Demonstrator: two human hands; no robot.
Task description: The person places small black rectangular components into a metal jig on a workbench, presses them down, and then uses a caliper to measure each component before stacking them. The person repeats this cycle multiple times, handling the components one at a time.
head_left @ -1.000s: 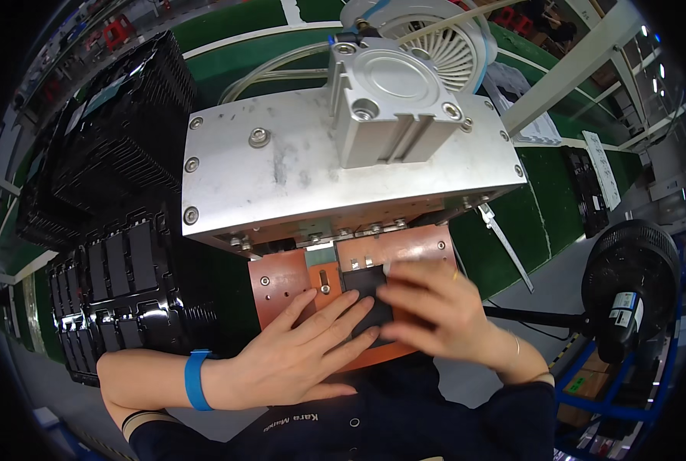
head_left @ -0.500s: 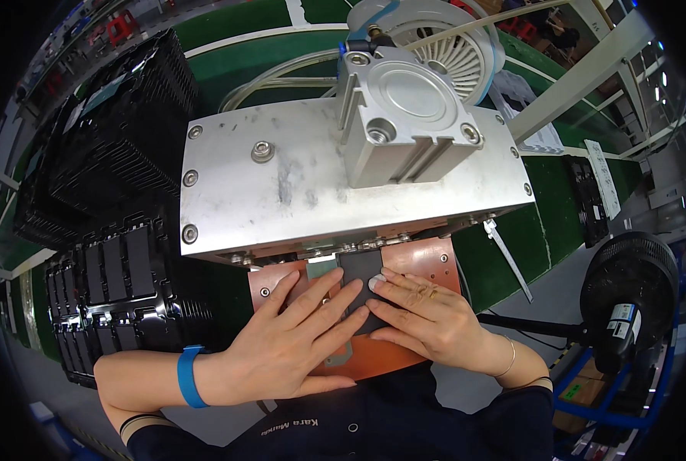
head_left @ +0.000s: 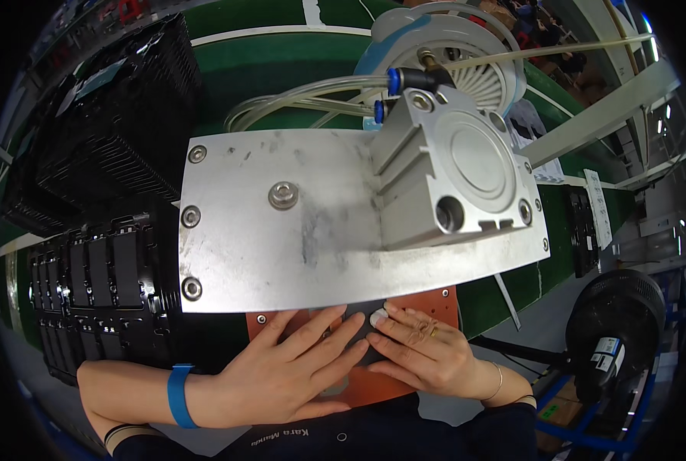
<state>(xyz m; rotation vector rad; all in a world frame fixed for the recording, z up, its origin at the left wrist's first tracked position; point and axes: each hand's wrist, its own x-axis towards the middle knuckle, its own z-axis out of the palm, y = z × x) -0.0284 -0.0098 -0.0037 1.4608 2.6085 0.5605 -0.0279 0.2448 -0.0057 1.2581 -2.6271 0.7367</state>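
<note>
My left hand [head_left: 293, 365] lies flat, its spread fingers reaching the left side of a dark, flat rectangular piece [head_left: 361, 309]. From the other side my right hand [head_left: 427, 349] rests its outstretched fingertips on the same piece. Something small and white [head_left: 378, 316] covers or sits at a right fingertip; I cannot tell which. Beneath both hands is an orange-brown plate [head_left: 389, 389]. The far end of the dark piece is hidden under a silver metal fixture [head_left: 235, 257], just beyond my fingers.
On the fixture stands a square metal air cylinder [head_left: 477, 165] with clear tubes [head_left: 312, 86]. Black trays are stacked [head_left: 112, 131] at the left; another tray [head_left: 101, 273] holds dark pieces. A white fan [head_left: 466, 65] stands behind, and a black round device [head_left: 616, 330] at the right.
The view has tilted and shifted, so the fixture sits lower and hides more of the plate and the dark piece. Both hands keep nearly the same place on the piece.
</note>
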